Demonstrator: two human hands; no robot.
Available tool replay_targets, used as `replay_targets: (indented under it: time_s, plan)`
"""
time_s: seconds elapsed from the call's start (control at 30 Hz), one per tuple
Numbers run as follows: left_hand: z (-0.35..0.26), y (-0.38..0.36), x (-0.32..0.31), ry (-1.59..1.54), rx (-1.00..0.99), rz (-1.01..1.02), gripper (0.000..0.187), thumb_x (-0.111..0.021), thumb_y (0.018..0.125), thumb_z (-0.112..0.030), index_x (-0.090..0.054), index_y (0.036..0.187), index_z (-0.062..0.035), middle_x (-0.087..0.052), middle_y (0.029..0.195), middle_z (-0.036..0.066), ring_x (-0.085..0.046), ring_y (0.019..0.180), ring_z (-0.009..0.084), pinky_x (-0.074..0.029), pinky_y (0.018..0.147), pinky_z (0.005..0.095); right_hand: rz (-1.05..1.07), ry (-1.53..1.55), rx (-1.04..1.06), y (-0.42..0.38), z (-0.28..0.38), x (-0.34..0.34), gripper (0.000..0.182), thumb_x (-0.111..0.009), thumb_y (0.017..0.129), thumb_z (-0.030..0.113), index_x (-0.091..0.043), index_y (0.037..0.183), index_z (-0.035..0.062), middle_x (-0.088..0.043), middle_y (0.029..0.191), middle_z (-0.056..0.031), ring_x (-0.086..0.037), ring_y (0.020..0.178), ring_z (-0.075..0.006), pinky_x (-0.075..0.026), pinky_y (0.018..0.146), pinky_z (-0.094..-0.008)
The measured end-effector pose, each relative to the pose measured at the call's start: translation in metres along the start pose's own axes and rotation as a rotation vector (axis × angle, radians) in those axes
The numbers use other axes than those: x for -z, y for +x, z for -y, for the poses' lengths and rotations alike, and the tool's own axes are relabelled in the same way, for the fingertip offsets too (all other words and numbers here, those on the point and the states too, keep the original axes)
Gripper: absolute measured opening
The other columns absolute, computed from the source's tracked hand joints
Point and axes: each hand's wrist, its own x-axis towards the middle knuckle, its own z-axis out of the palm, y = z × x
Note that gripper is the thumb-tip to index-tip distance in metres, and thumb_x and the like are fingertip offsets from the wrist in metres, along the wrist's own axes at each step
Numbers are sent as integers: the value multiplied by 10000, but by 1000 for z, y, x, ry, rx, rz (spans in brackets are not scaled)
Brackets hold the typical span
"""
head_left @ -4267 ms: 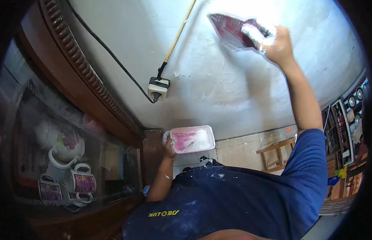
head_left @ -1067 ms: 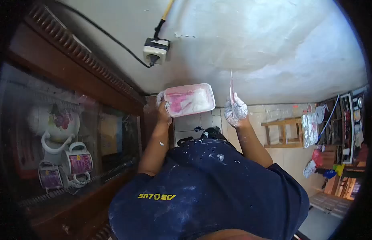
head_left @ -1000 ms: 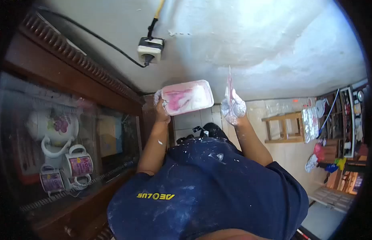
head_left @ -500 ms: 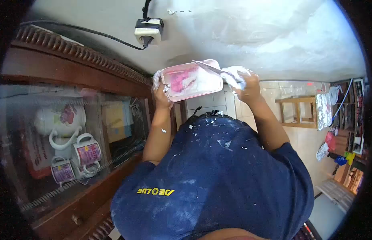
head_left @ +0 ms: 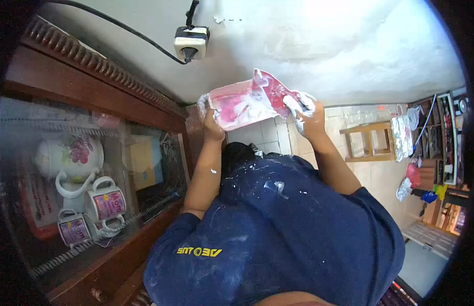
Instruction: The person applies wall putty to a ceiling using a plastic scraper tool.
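Observation:
My left hand (head_left: 213,125) is closed on the left end of a pink plastic tub (head_left: 232,92), which has white paste and a pink patch inside. White paste coats the fingers. My right hand (head_left: 311,121), also smeared with white paste, grips a flat red scraper (head_left: 274,93) streaked with white. The scraper's wide blade stands at the tub's right end, over the paste. Whether it touches the paste I cannot tell. Both hands are in front of the wall, beyond the dark blue shirt.
A grey-white wall (head_left: 318,46) with a power socket (head_left: 191,43) and black cable rises ahead. A dark wooden glass cabinet (head_left: 94,115) holding mugs (head_left: 107,203) stands at left. To the right are a wooden stool (head_left: 368,142) and a cluttered shelf (head_left: 438,137).
The scraper has turned in my right hand from edge-on to its broad red face showing. The tub has shifted slightly, and the whole view has moved a little.

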Motion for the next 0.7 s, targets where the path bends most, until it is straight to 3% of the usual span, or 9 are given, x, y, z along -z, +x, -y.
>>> replay_targets:
  time_s: [0.1, 0.17, 0.23, 0.3, 0.4, 0.47, 0.57, 0.63, 0.7]
  plan:
    - [11, 5, 15, 74, -80, -21, 411, -413, 874, -212, -455, 1221, 3, -531, 1175, 150, -539, 1104, 263, -451, 945, 371, 4, 3, -83, -4, -39, 6, 191, -645, 787, 56, -649, 953, -36, -657, 862, -151, -615, 755, -168, -485, 679, -277]
    - [8, 5, 24, 21, -26, -70, 295, -450, 814, -65, -522, 1089, 15, -516, 1138, 143, -510, 1060, 249, -406, 915, 352, 98, -207, 14, -8, -50, 4, 289, -651, 770, 43, -622, 1041, -55, -654, 874, -154, -615, 856, -207, -485, 748, -311]
    - [15, 11, 41, 801, -399, 79, 332, -488, 788, -69, -508, 1109, 12, -514, 1147, 145, -506, 1056, 255, -403, 919, 364, 186, 6, -146, -21, -57, 7, 302, -614, 800, 40, -610, 1092, -37, -652, 913, -148, -620, 830, -199, -494, 697, -303]
    - [21, 15, 54, 777, -432, 99, 393, -525, 771, -87, -485, 1149, 13, -525, 1144, 135, -511, 1046, 261, -406, 921, 365, 236, 283, -653, -23, -23, 3, 279, -551, 859, 21, -598, 1131, -20, -635, 1018, -98, -626, 892, -173, -522, 734, -299]
    - [2, 0, 8, 145, -4, 12, 364, -425, 877, -164, -454, 1197, 7, -546, 1110, 131, -561, 1035, 240, -460, 914, 361, 177, 662, -540, -32, -65, -5, 303, -582, 877, 89, -574, 1150, -42, -633, 1034, -133, -647, 896, -214, -531, 749, -325]
    - [11, 3, 23, 167, -8, 11, 363, -436, 878, -172, -460, 1194, 5, -550, 1100, 129, -562, 1034, 238, -461, 912, 359, 121, 750, -450, -32, -67, -7, 313, -592, 882, 115, -570, 1145, -52, -635, 1022, -136, -650, 901, -225, -531, 752, -324]
    - [18, 6, 32, 173, -25, -22, 364, -454, 879, -176, -464, 1196, 2, -548, 1101, 124, -560, 1042, 239, -459, 918, 363, -18, 952, -1085, -9, -60, 4, 358, -635, 865, 274, -594, 1022, -46, -637, 982, -143, -643, 903, -260, -533, 786, -336]
    - [23, 8, 40, 290, -101, -65, 414, -450, 765, -59, -466, 1174, 1, -498, 1133, 95, -496, 1087, 206, -441, 871, 303, -71, 794, -920, -14, -63, -5, 423, -644, 852, 278, -545, 1049, -83, -612, 1052, -192, -631, 927, -268, -528, 811, -319]
    - [27, 10, 40, 304, -96, -110, 442, -461, 738, -69, -465, 1175, -1, -479, 1147, 94, -480, 1070, 197, -430, 857, 286, 23, 1167, -892, -26, -99, 5, 338, -649, 841, 153, -537, 1073, -66, -615, 1051, -181, -631, 935, -254, -530, 830, -330]
